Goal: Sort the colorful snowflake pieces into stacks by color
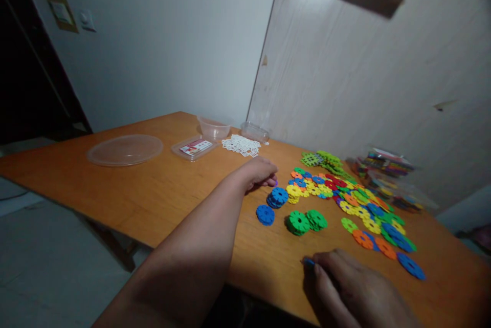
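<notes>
My left hand [261, 172] reaches to the middle of the table, its fingers curled over a purple notched disc [276, 183] of which only a sliver shows. Just in front of it stand a stack of blue notched discs [277, 197] and another blue stack [265, 215]. Close to the table's near edge, my right hand [353, 282] pinches a blue disc [309, 262], mostly hidden by thumb and fingers. Two stacks of green discs [298, 222] lie between the hands. A wide spread of mixed coloured discs [351, 199] lies to the right.
White flat pieces [241, 145] are heaped at the back, beside a clear bowl [214, 128] and a clear box [255, 132]. A clear lid [194, 148] and a round lid [126, 150] lie further left. Green lattice pieces [326, 160] and packed containers [391, 161] stand by the wall.
</notes>
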Demonstrator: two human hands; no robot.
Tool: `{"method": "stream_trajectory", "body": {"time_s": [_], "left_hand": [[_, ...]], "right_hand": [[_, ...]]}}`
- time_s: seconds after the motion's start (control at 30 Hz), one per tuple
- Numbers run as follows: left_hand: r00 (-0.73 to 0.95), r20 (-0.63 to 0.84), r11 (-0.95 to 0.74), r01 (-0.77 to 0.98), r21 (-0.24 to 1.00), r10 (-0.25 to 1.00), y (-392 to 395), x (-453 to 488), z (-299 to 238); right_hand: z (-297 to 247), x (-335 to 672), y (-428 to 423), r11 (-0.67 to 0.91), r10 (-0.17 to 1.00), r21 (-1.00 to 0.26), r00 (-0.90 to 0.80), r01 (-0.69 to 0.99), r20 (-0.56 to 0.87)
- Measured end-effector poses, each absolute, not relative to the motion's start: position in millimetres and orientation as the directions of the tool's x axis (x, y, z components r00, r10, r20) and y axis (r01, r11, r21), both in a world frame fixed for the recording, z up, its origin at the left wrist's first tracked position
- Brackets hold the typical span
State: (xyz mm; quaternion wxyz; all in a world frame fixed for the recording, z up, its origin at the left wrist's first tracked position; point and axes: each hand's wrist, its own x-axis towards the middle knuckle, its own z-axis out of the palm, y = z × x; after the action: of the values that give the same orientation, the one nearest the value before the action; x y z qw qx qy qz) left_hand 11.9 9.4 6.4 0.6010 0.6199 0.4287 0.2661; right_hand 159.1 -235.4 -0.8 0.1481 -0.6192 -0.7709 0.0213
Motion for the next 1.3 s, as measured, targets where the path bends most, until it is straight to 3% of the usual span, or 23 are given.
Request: {"method": "stream_trajectory", "body": {"time_s": [0.17, 0.3, 0.53, 0.7, 1.1, 1.17, 1.3], "left_hand": [[0.498, -0.184, 0.084, 0.215, 0.973, 0.848, 10.0, 12.6, 5.7], [0.506, -0.184, 0.079, 0.221, 0.972, 0.843, 10.4, 13.4, 6.1], [0.505, -0.193, 0.082, 0.233, 0.969, 0.841, 7.7, 12.9, 9.2], [0.503, -0.194, 0.086, 0.23, 0.969, 0.842, 7.4, 13.1, 8.3], [0.482, -0.143, 0.068, 0.169, 0.983, 0.864, 13.5, 14.4, 0.4], [0.459, -0.116, 0.057, 0.14, 0.988, 0.881, 15.4, 15.9, -1.9], [0.385, -0.053, 0.026, 0.075, 0.997, 0.921, 19.4, 18.4, -6.4]], "right_hand": [[4.6, 130.9, -220.3, 0.412, 0.808, -0.071, -0.328, 0.908, 0.49], [7.0, 105.8, -199.1, 0.447, 0.719, -0.027, -0.341, 0.894, 0.606], [-0.1, 93.8, -165.6, 0.276, 0.75, 0.093, -0.275, 0.957, 0.601], [-10.0, 92.0, -161.0, 0.283, 0.778, 0.159, -0.323, 0.946, 0.538], [6.7, 139.8, -204.2, 0.274, 0.828, -0.07, -0.198, 0.959, 0.525], [5.7, 169.6, -211.2, 0.16, 0.871, -0.129, -0.079, 0.979, 0.484], [-0.9, 234.9, -215.9, -0.238, 0.885, -0.31, 0.337, 0.92, 0.322]]}}
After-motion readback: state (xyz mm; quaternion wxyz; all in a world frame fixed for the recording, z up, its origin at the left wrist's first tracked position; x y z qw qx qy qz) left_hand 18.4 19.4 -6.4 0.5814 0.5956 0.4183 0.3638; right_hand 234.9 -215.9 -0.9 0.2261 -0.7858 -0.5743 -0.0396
